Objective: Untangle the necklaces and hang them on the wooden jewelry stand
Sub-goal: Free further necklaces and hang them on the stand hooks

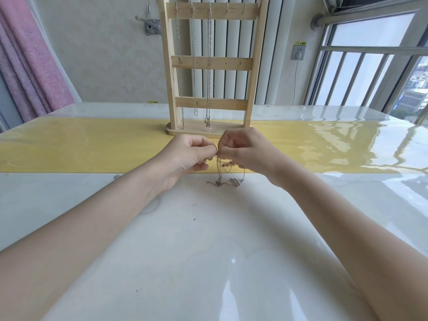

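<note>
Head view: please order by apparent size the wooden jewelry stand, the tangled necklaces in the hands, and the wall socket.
1. wooden jewelry stand, clearly largest.
2. tangled necklaces, pinched by left hand and right hand; nearer the camera.
3. wall socket, smallest; farthest away.

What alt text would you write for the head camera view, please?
Two hands, left hand and right hand, pinch a tangled chain above a white table. Behind stands a wooden stand with three necklaces hanging.
</note>
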Demonstrator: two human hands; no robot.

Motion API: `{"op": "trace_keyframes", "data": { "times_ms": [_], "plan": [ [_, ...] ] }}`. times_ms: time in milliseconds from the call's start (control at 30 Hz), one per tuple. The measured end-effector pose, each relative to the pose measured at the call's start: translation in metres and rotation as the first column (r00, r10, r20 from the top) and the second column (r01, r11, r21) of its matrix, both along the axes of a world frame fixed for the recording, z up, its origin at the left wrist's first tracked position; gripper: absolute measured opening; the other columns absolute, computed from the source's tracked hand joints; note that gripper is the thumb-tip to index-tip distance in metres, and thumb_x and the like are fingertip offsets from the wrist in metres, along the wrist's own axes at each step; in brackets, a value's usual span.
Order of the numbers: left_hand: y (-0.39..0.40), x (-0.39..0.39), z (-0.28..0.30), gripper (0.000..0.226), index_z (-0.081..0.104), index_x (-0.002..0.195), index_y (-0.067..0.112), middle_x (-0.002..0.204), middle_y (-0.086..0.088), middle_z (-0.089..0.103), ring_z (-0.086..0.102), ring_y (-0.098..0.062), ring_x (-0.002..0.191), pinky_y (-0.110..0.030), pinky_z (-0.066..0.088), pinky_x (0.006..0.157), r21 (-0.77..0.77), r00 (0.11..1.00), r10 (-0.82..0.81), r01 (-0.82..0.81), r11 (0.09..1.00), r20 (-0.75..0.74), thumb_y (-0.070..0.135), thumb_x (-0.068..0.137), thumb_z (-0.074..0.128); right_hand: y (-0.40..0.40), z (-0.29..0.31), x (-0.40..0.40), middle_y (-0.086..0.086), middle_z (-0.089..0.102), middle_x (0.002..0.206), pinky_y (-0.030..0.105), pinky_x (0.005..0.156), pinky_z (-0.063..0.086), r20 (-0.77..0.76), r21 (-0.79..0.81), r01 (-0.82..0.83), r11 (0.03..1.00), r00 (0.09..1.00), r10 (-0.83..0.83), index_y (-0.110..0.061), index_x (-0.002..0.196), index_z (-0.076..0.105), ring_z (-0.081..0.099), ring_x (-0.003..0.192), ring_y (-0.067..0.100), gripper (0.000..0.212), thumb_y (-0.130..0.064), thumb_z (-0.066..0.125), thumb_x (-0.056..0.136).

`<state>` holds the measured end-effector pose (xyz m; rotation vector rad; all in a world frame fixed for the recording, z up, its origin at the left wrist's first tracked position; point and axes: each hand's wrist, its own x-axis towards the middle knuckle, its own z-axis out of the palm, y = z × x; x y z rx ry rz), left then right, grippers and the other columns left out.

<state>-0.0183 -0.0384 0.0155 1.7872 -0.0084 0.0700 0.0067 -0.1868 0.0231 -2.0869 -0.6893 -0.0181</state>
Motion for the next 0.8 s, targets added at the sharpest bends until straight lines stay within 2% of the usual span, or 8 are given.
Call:
{"op": "trace_keyframes", "data": {
  "times_ms": [100, 233, 300, 400, 600, 700, 800],
  "plan": [
    [-0.002, -0.002, -0.002, 0.021, 0.064, 0.069, 0.007, 0.068, -0.003, 0.053, 0.041, -0.005, 0.049, -0.014, 0.048, 0.052, -0.040, 0.999, -0.023, 0.021, 0.999, -0.046, -0.004, 0.084, 0.055, 0.002, -0.002, -0.001, 0.000, 0.049, 0.057, 0.018, 0.046, 0.031, -0.074, 0.090, 0.044, 0.995, 0.997, -0.037, -0.015, 0.062, 0.054, 0.040, 0.049, 0.011, 0.023, -0.005, 0.057, 0.083],
    [-0.001, -0.004, 0.000, 0.010, 0.068, 0.075, 0.009, 0.069, 0.002, 0.059, 0.052, -0.007, 0.057, -0.015, 0.050, 0.054, -0.118, 0.989, -0.097, 0.084, 0.989, -0.114, 0.007, 0.084, 0.064, 0.000, -0.002, -0.001, -0.002, 0.045, 0.054, 0.017, 0.043, 0.028, -0.177, 0.175, 0.073, 0.982, 0.983, -0.041, -0.011, 0.063, 0.054, 0.036, 0.053, 0.015, 0.022, -0.001, 0.053, 0.083],
    [0.001, -0.004, 0.000, 0.004, 0.070, 0.080, 0.010, 0.071, 0.003, 0.061, 0.054, -0.005, 0.059, -0.015, 0.048, 0.052, -0.076, 0.987, -0.108, 0.100, 0.992, -0.121, 0.014, 0.082, 0.068, -0.002, -0.002, 0.000, -0.003, 0.044, 0.054, 0.017, 0.044, 0.028, -0.193, 0.176, 0.067, 0.982, 0.981, -0.033, -0.010, 0.066, 0.054, 0.036, 0.053, 0.014, 0.020, -0.001, 0.053, 0.084],
    [0.006, -0.003, -0.001, 0.014, 0.072, 0.089, 0.009, 0.067, 0.007, 0.060, 0.053, -0.003, 0.058, -0.014, 0.046, 0.053, 0.013, 0.990, -0.106, 0.108, 0.994, -0.090, 0.018, 0.079, 0.072, -0.005, -0.001, 0.002, -0.001, 0.045, 0.058, 0.019, 0.046, 0.029, -0.220, 0.147, 0.041, 0.988, 0.975, -0.008, -0.009, 0.068, 0.055, 0.038, 0.054, 0.013, 0.019, -0.002, 0.054, 0.086],
    [0.005, -0.007, 0.002, 0.005, 0.068, 0.078, 0.013, 0.056, 0.010, 0.057, 0.051, -0.001, 0.053, -0.013, 0.045, 0.055, 0.123, 0.984, -0.175, 0.177, 0.977, -0.024, 0.016, 0.081, 0.071, -0.017, 0.002, 0.006, 0.001, 0.049, 0.062, 0.019, 0.052, 0.033, -0.419, 0.181, -0.082, 0.980, 0.895, 0.152, -0.009, 0.073, 0.055, 0.041, 0.055, 0.012, 0.015, -0.002, 0.053, 0.087],
    [0.003, -0.007, 0.003, 0.009, 0.067, 0.074, 0.013, 0.064, 0.006, 0.056, 0.048, -0.004, 0.053, -0.015, 0.044, 0.055, 0.067, 0.985, -0.171, 0.173, 0.983, -0.033, 0.014, 0.083, 0.066, -0.017, 0.000, 0.007, 0.002, 0.048, 0.064, 0.019, 0.053, 0.033, -0.430, 0.243, -0.107, 0.964, 0.879, 0.205, -0.009, 0.077, 0.052, 0.040, 0.057, 0.011, 0.013, -0.002, 0.052, 0.088],
    [0.000, -0.007, 0.003, 0.019, 0.061, 0.066, 0.014, 0.059, 0.009, 0.054, 0.042, -0.005, 0.050, -0.015, 0.041, 0.051, 0.031, 0.990, -0.139, 0.140, 0.990, -0.021, 0.009, 0.085, 0.061, -0.014, -0.003, 0.008, 0.005, 0.051, 0.071, 0.019, 0.054, 0.034, -0.412, 0.266, -0.130, 0.955, 0.880, 0.234, -0.011, 0.076, 0.052, 0.040, 0.060, 0.012, 0.016, -0.002, 0.052, 0.089]
  ]
}}
